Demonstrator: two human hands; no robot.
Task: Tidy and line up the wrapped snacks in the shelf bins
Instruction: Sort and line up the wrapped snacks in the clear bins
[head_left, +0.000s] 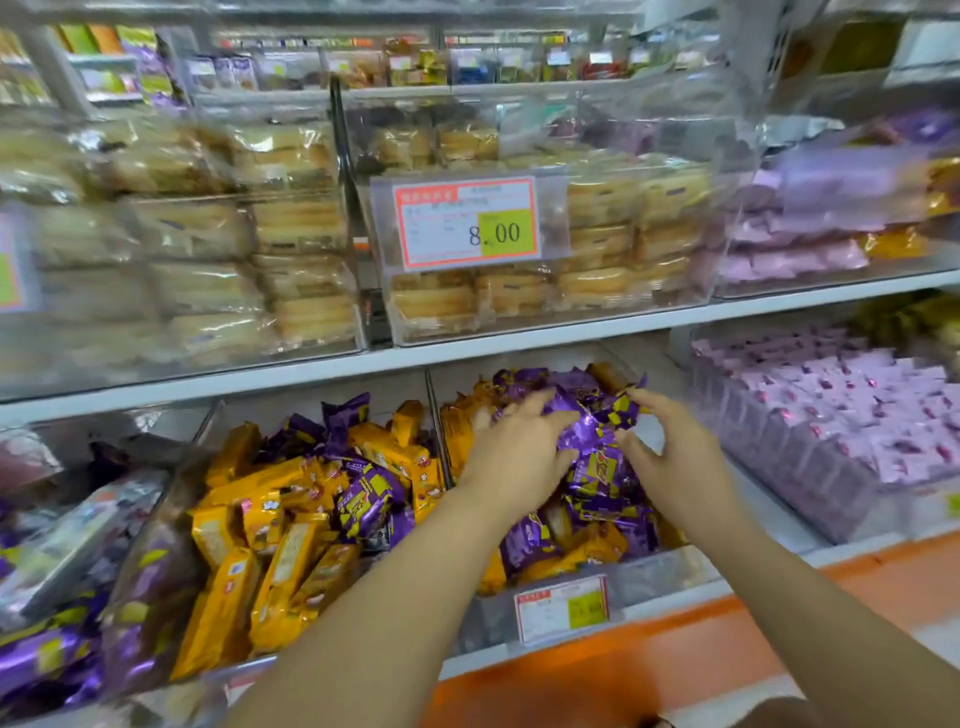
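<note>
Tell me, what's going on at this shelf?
A person is tidying shop stock. Both hands are in the middle bin of the lower row, gathering a heap of purple snacks between them. The left hand lies over the heap, and the right hand touches it from the other side with curved fingers. Orange packs lie mixed in below. The packs to the left lie jumbled, while the pink packs on the right stand in neat rows.

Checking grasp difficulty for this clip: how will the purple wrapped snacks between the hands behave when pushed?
Probably slippery: the purple snacks have glossy, reflective wrappers. Likely light and crinkly, given the creased wrapper ends. Heaped loosely in the bin, they may slide apart when pushed.
</note>
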